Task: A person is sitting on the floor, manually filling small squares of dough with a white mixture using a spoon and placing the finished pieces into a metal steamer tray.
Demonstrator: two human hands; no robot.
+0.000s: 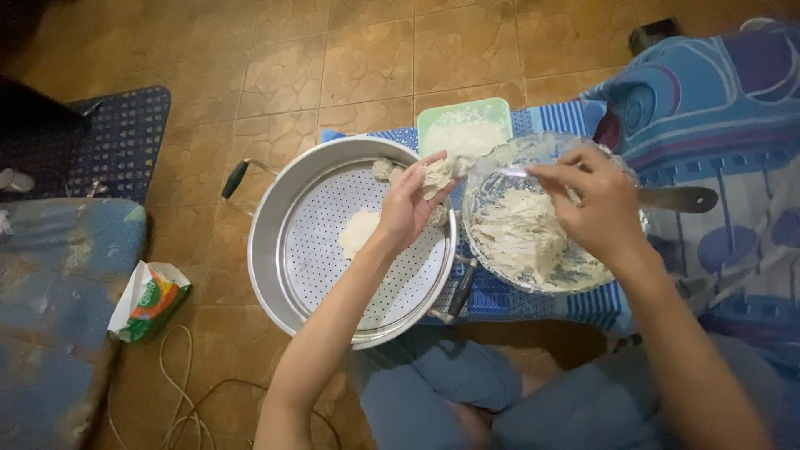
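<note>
Left hand (pixel 408 204) cupped around pale, ragged dough lump (pixel 437 173) over steamer pan (pixel 275 208) rim, open perforated room below. Right hand (pixel 596 204) pinches, probably, a spoon (pixel 500 168) above glass bowl (pixel 487 254).

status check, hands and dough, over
Left hand cupping pale dough lump over perforated round metal steamer tray. Right hand holding spoon above clear glass mixing bowl. Nothing blocking.
</note>
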